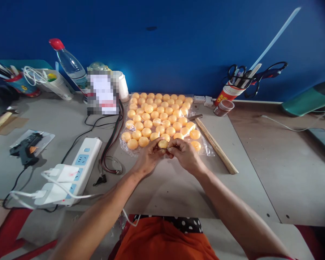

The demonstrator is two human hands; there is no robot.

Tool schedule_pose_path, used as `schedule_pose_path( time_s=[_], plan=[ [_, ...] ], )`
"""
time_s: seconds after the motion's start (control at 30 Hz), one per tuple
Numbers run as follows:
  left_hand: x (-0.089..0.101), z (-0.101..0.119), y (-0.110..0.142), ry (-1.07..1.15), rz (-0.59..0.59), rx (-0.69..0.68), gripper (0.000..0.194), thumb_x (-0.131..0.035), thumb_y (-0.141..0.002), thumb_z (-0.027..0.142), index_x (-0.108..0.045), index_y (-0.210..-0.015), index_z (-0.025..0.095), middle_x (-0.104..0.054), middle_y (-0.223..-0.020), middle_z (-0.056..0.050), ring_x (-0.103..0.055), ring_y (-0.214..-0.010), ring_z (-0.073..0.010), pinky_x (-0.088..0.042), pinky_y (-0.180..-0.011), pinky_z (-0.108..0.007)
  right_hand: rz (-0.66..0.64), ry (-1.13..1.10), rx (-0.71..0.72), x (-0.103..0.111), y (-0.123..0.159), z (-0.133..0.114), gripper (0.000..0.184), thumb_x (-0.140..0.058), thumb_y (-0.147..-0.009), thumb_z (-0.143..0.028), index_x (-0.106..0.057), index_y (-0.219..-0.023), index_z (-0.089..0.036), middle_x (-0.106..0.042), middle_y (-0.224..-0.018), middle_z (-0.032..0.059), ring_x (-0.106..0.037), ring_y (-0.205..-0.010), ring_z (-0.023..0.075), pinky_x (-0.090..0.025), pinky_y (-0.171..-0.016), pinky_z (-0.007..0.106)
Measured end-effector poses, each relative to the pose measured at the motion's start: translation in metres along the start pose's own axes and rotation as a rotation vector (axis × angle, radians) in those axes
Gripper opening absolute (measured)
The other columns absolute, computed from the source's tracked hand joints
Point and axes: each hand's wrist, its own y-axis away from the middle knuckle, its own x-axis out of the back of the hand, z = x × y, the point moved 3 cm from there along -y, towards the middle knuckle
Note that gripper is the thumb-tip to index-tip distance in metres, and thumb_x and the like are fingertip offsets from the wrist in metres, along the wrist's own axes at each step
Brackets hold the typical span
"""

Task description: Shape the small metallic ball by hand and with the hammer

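Worktop with both hands at work, centre of the frame. The fingers of the left hand point(152, 154) are clamped on a yellow ball point(163, 144), which sits between the two hands at the near edge of the orange balls point(147, 123). The fingers of the right hand point(182, 151) are bunched at its right edge; whether they grip it cannot be told. The balls lie in rows on clear plastic point(209, 151) across the worktop point(168, 198).

Likely faults: a smooth, rounded surface could slip if the left fingers loosen or the right ones push unevenly, dropping the ball among its neighbours. Too hard a squeeze might dent or crack it, should its shell be thin. A wrist or finger catching the plastic's near edge could drag it and disturb the front row. Right of centre, the hammer point(216, 146) lies close against the plastic; a knock from the right forearm could swing its handle into the balls.
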Motion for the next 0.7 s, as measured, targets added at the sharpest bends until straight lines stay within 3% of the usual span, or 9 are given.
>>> schedule_pose_path(
  time_s=[0.17,0.27,0.47,0.57,0.7],
  plan=[
    [-0.002,0.0,0.0,-0.003,0.006,-0.039,0.049,-0.083,-0.07,0.033,-0.065,-0.114,0.019,-0.071,-0.09,-0.001,-0.066,-0.082,-0.0166,-0.053,-0.078,-0.029,0.051,-0.056,0.0,-0.004,0.0,0.0,0.008,-0.062,-0.072,-0.026,-0.056,-0.074,-0.021,-0.058,-0.059,-0.004,-0.054,-0.056,0.0126,-0.045,-0.059,0.03],
    [-0.002,0.0,0.0,-0.007,-0.011,-0.054,0.05,-0.082,-0.071,0.033,-0.065,-0.115,0.018,-0.072,-0.095,-0.002,-0.067,-0.086,-0.0181,-0.054,-0.082,-0.032,0.078,-0.151,-0.021,-0.004,-0.003,0.001,0.019,-0.068,-0.067,-0.026,-0.052,-0.077,-0.022,-0.053,-0.061,-0.0067,-0.051,-0.054,0.0108,-0.044,-0.056,0.028],
    [0.0,-0.002,-0.003,0.066,-0.027,-0.02,0.056,-0.083,-0.071,0.032,-0.065,-0.122,0.019,-0.072,-0.116,-0.007,-0.065,-0.108,-0.0249,-0.05,-0.099,-0.041,-0.028,-0.425,-0.112,0.002,-0.009,0.005,0.036,-0.08,-0.063,-0.032,-0.055,-0.086,-0.02,-0.057,-0.068,-0.0055,-0.051,-0.057,0.0096,-0.042,-0.058,0.027],
    [0.002,-0.003,-0.005,0.138,-0.014,0.023,0.057,-0.084,-0.072,0.031,-0.065,-0.124,0.02,-0.072,-0.114,-0.007,-0.066,-0.108,-0.0241,-0.046,-0.103,-0.043,-0.036,-0.551,-0.11,0.006,-0.009,0.003,0.038,-0.082,-0.065,-0.034,-0.056,-0.088,-0.02,-0.056,-0.068,-0.0062,-0.046,-0.055,0.0073,-0.039,-0.058,0.025],
    [0.001,-0.002,-0.004,0.208,-0.049,0.065,0.062,-0.086,-0.068,0.03,-0.065,-0.126,0.02,-0.074,-0.113,-0.007,-0.068,-0.103,-0.0235,-0.043,-0.106,-0.047,-0.022,-0.559,-0.108,0.008,-0.009,0.001,0.037,-0.083,-0.066,-0.033,-0.059,-0.09,-0.019,-0.056,-0.07,-0.0059,-0.046,-0.055,0.0068,-0.038,-0.058,0.025]
  ],
)
